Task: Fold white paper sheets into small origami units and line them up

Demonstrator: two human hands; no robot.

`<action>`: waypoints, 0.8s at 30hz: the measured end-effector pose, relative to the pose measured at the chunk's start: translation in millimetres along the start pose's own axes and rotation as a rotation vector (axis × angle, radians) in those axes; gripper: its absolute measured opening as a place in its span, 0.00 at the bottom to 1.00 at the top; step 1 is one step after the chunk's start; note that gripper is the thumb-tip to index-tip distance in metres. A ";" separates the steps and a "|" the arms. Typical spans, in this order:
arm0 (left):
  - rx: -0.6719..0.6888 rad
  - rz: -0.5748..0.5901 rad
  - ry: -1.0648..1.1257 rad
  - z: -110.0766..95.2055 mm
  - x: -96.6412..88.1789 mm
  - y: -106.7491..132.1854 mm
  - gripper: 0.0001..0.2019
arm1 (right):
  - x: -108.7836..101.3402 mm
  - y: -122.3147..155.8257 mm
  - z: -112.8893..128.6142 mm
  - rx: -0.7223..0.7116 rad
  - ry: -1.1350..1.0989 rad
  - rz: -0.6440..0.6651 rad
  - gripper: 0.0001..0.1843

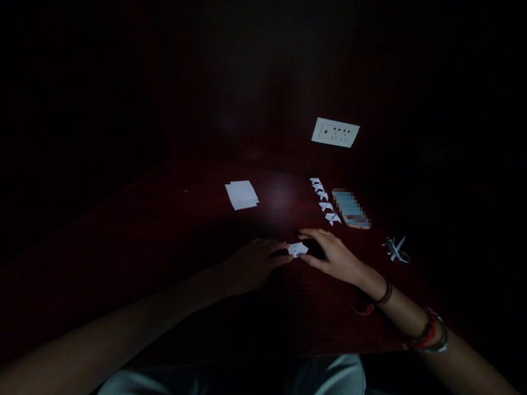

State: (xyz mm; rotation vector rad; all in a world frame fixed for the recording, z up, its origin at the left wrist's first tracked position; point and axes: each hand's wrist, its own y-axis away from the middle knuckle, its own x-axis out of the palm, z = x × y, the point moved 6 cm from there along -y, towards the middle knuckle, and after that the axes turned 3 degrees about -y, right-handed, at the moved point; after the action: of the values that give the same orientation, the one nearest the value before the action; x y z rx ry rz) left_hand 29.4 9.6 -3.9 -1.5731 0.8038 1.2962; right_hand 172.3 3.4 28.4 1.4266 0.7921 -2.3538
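Observation:
A small folded white paper (297, 250) lies low over the dark red table, between my two hands. My left hand (257, 263) is closed on its left edge, with thumb and forefinger pinching it. On the other side, my right hand (335, 255) is open. Its thumb tip touches the paper's lower right edge, while the fingers arch apart from the thumb beyond the paper. Up and right of the paper, several small folded white paper pieces (325, 207) form a slanting row. Some flat white paper sheets (242, 195) sit stacked farther back, left of centre.
A phone (351, 208) with a blurred-out screen lies right of the folded row. Thin pale strips (396, 250) are tangled near the table's right side. A white socket plate (335, 133) is on the wall behind. The surroundings are very dark.

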 end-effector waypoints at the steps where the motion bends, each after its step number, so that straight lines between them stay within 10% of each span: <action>1: 0.008 0.000 0.011 -0.2 0.1 0.7 0.24 | 1.1 -1.9 -2.2 0.007 -0.031 0.016 0.30; 12: -0.251 -0.307 0.310 32.5 -21.6 -1.5 0.18 | -11.0 -35.5 3.9 -0.238 -0.075 0.335 0.31; 19: -0.488 -0.340 0.105 73.7 -16.4 7.4 0.10 | -5.8 -30.6 -9.5 0.385 0.140 0.140 0.34; 24: -0.530 -0.355 0.056 79.0 -15.2 11.3 0.08 | 17.1 -40.9 9.5 0.485 0.385 0.197 0.33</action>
State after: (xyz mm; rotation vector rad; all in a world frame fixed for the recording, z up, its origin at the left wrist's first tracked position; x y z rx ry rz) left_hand -13.8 77.6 5.9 -2.0623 0.1912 1.2612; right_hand 137.0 31.8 29.4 2.0850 0.1344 -2.2359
